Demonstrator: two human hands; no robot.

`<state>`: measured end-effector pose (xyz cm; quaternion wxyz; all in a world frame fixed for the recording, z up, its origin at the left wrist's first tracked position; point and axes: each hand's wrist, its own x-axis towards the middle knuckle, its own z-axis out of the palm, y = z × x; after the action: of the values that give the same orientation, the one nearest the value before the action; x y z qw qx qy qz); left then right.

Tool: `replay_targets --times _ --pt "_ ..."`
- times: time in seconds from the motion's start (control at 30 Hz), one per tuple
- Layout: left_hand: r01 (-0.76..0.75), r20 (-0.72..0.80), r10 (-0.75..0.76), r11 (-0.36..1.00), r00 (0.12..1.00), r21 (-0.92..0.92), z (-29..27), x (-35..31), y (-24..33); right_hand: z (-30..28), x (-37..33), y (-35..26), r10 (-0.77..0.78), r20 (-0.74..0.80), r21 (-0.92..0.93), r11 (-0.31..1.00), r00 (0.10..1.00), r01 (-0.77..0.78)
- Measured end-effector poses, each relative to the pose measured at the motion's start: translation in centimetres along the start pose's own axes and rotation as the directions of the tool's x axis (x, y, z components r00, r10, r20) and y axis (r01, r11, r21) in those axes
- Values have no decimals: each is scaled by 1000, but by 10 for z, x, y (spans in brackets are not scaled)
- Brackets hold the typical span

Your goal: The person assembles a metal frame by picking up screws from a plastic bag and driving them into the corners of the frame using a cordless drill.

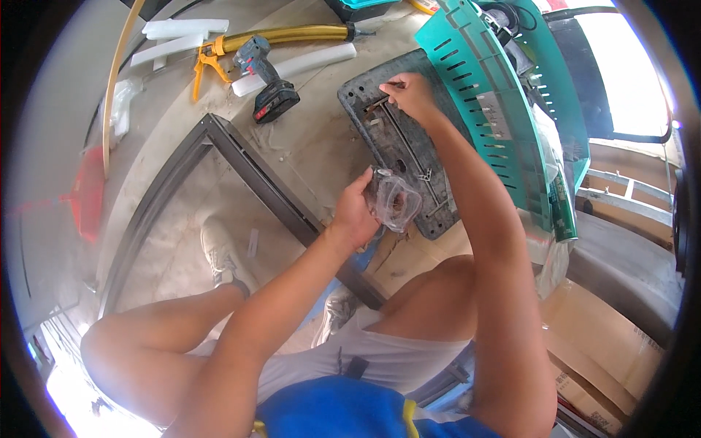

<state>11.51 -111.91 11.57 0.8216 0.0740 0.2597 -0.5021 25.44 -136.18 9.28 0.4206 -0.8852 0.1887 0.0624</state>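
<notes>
My left hand [355, 209] is closed round a crumpled clear plastic bag [398, 203] with small dark pieces inside; what they are I cannot make out. Farther off, my right hand [410, 96] pinches with thumb and forefinger over the far end of a dark grey plastic case [359, 82]. Whatever sits between those fingertips is too small to name. Thin rods and several small metal bits lie in the case's recesses. Below my left forearm runs a dark metal frame [263, 175], one corner pointing away from me.
A cordless drill [266, 77] and a caulking gun [285, 34] with an orange handle lie at the far left, among white foam strips [314, 60]. On the right stand a teal slotted crate [475, 95], a green spray can [561, 204] and cardboard [599, 343].
</notes>
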Motion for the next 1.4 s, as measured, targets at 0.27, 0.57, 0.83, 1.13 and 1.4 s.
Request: replay_targets --times 0.27,0.57,0.83,1.13,1.4 --pt "-22 9 23 1000 1000 -17 13 -4 11 -70 -72 -46 -20 16 187 982 1000 16" --pt "12 168 -31 994 985 112 63 -14 18 -87 -223 -131 -37 166 -71 996 985 50" --pt "-150 142 127 974 982 169 82 -23 15 -86 -254 -165 -209 -75 -243 952 975 186" --pt "-155 268 90 960 959 234 97 -33 11 -87 -234 -117 -55 96 -145 987 994 68" --pt "-75 389 37 994 921 84 100 -35 18 -120 -225 -108 38 241 494 855 970 -156"
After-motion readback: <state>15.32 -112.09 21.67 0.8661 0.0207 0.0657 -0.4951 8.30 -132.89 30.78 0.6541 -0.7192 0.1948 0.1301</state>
